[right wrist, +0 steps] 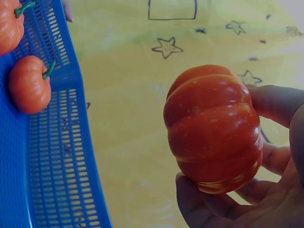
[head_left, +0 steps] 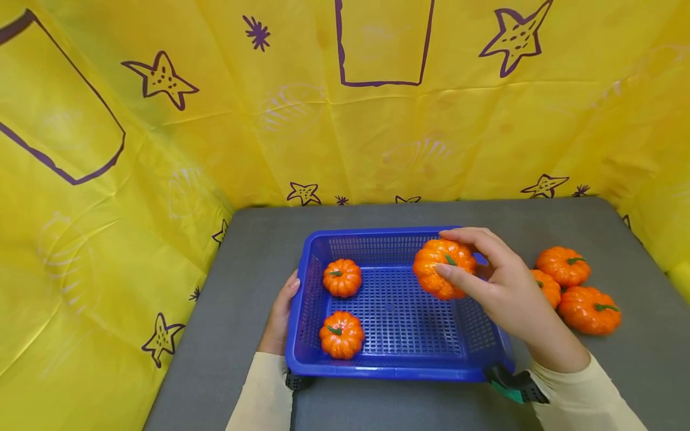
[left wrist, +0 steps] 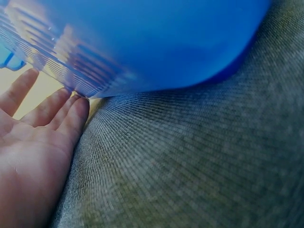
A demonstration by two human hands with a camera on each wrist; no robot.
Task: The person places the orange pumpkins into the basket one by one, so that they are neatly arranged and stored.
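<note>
My right hand (head_left: 509, 293) grips a small orange pumpkin (head_left: 431, 275) with a green stem, held above the right part of a blue plastic basket (head_left: 396, 372). In the right wrist view, thumb and fingers curl around that pumpkin (right wrist: 211, 126), its ribbed side towards the camera. Two more pumpkins sit at the basket's left end, one at the back (head_left: 342, 278) and one at the front (head_left: 342, 335). My left hand (head_left: 279, 314) touches the basket's left outer side. Its fingers (left wrist: 71, 114) look fairly straight in the left wrist view, fingertips against the slotted wall.
Right of the basket, three pumpkins lie close together on the grey tabletop: a back one (head_left: 563, 267), a front one (head_left: 589, 311) and one (head_left: 547, 287) partly hidden by my right hand. Yellow cloth (head_left: 377, 137) with purple drawings hangs behind and at both sides.
</note>
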